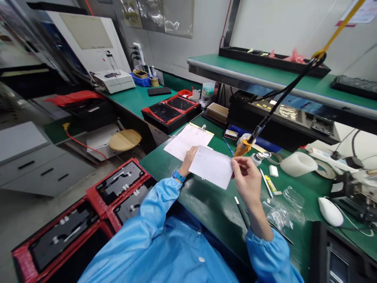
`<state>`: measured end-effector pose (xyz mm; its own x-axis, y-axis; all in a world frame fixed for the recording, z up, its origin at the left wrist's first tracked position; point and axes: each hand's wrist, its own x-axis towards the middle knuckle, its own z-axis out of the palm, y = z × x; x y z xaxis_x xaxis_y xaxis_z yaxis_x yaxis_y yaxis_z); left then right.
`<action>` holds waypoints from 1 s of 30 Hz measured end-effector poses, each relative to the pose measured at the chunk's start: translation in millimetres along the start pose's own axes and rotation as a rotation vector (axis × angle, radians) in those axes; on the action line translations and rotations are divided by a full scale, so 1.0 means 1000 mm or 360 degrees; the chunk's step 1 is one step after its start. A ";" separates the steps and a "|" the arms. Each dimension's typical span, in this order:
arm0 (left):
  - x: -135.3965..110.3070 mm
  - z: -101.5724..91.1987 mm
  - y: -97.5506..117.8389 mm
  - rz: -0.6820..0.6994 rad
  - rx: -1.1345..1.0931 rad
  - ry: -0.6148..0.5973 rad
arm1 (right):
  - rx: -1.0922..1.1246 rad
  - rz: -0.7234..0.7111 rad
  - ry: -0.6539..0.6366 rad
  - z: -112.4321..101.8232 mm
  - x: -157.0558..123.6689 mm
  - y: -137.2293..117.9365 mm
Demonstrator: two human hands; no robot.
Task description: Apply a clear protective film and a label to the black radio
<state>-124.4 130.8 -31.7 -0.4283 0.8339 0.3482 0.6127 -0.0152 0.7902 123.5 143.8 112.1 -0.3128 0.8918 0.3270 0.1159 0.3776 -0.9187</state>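
Note:
A small sheet of white paper (210, 167) is held up above the green bench between both hands. My left hand (189, 159) grips its left edge, with the fingers partly behind the sheet. The right edge is pinched between the thumb and fingers of my right hand (246, 179). Behind the sheet, a clipboard (203, 129) with a printed page (185, 140) lies on the bench. An orange-handled electric screwdriver (243, 147) hangs just beyond my right hand. Below the sheet, a dark pen-like tool with a pale tip (241, 212) rests near my right forearm.
Black trays with red edging (101, 204) stand at the lower left, holding dark flat parts. To the right lie a roll of white film (299, 164), crumpled clear plastic (279, 216) and a white mouse (330, 211). A green shelf (265, 78) overhangs the back of the bench.

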 end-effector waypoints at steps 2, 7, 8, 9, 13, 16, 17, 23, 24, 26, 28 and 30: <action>-0.022 -0.007 0.012 -0.0101 -0.0243 0.0035 | 0.0101 0.0117 0.0019 -0.005 -0.015 0.009; -0.120 -0.025 0.034 -0.0445 -0.0913 0.0075 | 0.0245 0.0382 -0.0068 0.007 -0.048 0.048; -0.140 -0.028 0.035 -0.0539 -0.1122 0.0093 | 0.0271 0.0433 -0.0131 0.012 -0.055 0.057; -0.157 -0.030 0.036 -0.0585 -0.1219 0.0111 | 0.0299 0.0478 -0.0200 0.018 -0.062 0.067; -0.183 -0.040 0.032 -0.0529 -0.0950 0.0322 | 0.0342 0.0507 -0.0313 0.034 -0.089 0.100; -0.171 -0.043 0.023 -0.0408 -0.0464 0.0625 | 0.0104 0.0260 -0.0274 0.035 -0.099 0.116; -0.166 -0.042 0.020 -0.0382 -0.0322 0.0702 | -0.0014 0.0112 -0.0351 0.035 -0.100 0.120; -0.160 -0.019 0.022 -0.0037 0.0717 0.0613 | -0.0902 -0.0747 -0.0555 0.039 -0.106 0.134; -0.164 -0.015 0.024 -0.0034 0.0781 0.0638 | -0.1036 -0.0766 -0.0486 0.040 -0.110 0.135; -0.176 -0.006 0.027 -0.0112 0.0828 0.0768 | -0.1154 -0.0810 -0.0506 0.038 -0.120 0.138; -0.194 0.005 0.030 -0.0245 0.0818 0.0965 | -0.1134 -0.0891 -0.0674 0.032 -0.132 0.145; -0.214 0.017 0.034 -0.0427 0.0802 0.1061 | -0.1136 -0.0859 -0.0795 0.019 -0.139 0.155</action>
<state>-0.3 -38.9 -87.8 -0.8023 0.2757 0.5294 0.5887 0.5117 0.6257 166.8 73.4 -80.6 -0.8277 0.4146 0.3781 0.3264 0.9039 -0.2766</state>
